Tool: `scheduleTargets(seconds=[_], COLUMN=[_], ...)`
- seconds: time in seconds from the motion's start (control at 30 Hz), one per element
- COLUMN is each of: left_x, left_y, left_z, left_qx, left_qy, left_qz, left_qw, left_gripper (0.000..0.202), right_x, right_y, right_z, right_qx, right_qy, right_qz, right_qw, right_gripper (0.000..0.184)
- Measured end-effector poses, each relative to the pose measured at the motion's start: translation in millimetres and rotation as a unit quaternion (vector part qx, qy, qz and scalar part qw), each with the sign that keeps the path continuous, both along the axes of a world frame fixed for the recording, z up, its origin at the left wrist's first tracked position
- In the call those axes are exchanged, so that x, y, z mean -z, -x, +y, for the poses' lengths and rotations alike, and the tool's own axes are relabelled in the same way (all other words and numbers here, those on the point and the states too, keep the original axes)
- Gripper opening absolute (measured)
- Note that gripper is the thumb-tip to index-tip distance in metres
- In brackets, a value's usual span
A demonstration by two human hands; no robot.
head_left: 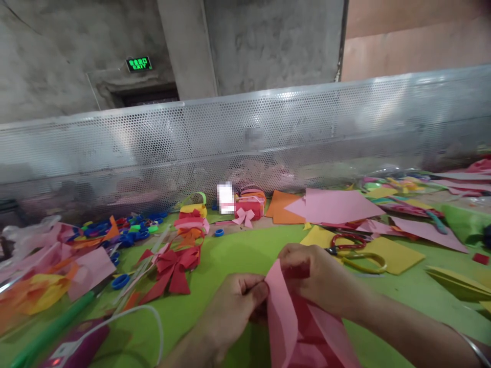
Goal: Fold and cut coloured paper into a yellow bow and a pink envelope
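Both hands are engaged on 1 item, a folded pink paper (282, 312), located at the front of the green work surface (226, 255), just right of centre. The left hand (240, 301) pinches the paper's left edge between thumb and forefinger. The right hand (310, 273) grips its upper edge with bent fingers; a metallic band (471, 347) is on that wrist. The paper stands partly open, its inner side a deeper red-pink. Just beyond the right hand, scissors (368, 262) with red and yellow loops lie on yellow sheets (401, 255). Left of the hands, noted: 1 red bow (174, 266), 1 blue ring (120, 281) and 1 purple device (82, 345) showing a red light. A pink sheet (337, 205) lies farther back, before a perforated metal panel (215, 138).
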State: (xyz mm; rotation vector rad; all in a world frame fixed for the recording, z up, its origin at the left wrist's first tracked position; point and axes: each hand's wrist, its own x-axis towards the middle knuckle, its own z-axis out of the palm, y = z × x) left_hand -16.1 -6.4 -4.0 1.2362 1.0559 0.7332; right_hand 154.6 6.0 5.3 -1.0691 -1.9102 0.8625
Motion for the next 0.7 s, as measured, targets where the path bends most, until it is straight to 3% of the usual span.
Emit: scheduleTargets(seconds=[0.33,0.57,0.7], left_x=[-2.9,-3.3,-1.8], left_y=[-1.3,-2.9,-3.7], left_z=[-0.1,0.2,-1.1], left_qx=[0.031,0.003,-0.017], left_qy=[-0.029,-0.057,-0.062], left_qz=[-0.018,0.020,0.032], left_qw=[0.999,0.998,0.997], left_gripper=[0.052,0.049,0.043], right_x=[1.5,1.0,2.6], right_y=[2.5,5.1,7.1], right_z=[-2.9,-4.3,-6.8], right_qx=[0.057,0.087,0.092], right_qy=[0.009,-0.009,-0.034], right_qz=[-0.010,-0.017,0.017], right_qw=[0.998,0.996,0.995], right_gripper=[0.011,0.003,0.019])
